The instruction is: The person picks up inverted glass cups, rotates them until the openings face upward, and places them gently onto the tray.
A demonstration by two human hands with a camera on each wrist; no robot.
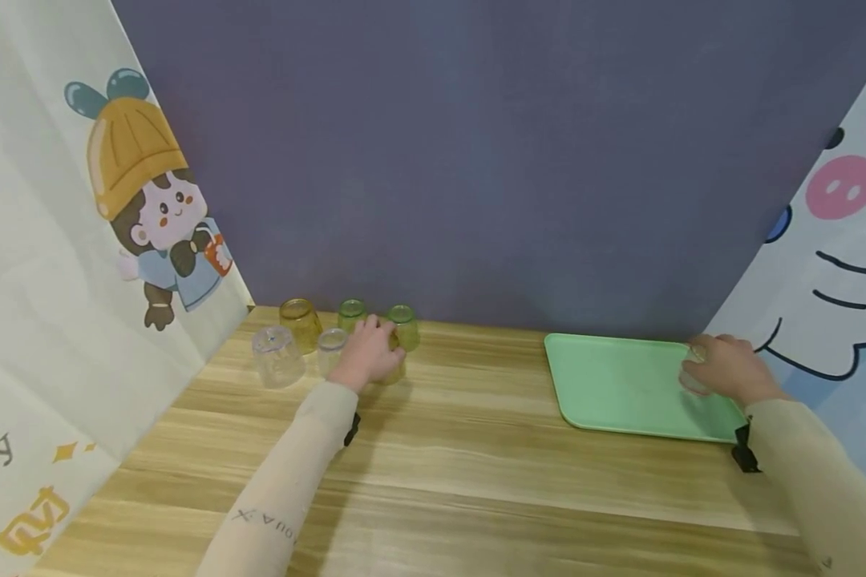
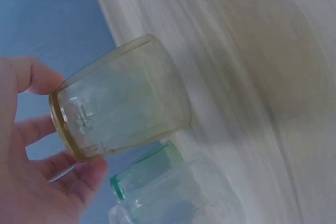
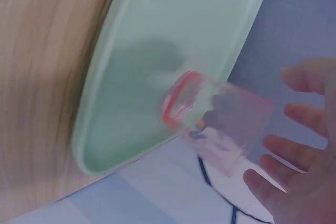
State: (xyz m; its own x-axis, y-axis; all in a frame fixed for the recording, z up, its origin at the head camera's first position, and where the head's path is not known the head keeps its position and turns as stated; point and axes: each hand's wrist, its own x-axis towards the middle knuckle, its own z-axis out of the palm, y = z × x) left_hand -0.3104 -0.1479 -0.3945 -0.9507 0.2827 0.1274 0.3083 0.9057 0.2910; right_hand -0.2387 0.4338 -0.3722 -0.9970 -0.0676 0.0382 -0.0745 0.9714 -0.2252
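At the left of the frame, on the wooden tabletop (image 1: 440, 449), the left hand (image 1: 366, 355) curls its grip around a yellow transparent plastic cup (image 2: 118, 106). At right, the right hand (image 1: 725, 369) holds a clear red-rimmed cup (image 3: 212, 121) over the pale green tray (image 1: 613, 385).

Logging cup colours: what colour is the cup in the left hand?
Yellow cup, clearest in left wrist view.

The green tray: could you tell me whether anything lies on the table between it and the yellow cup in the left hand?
Nothing visible does: bare table separates the yellow cup from the green tray.
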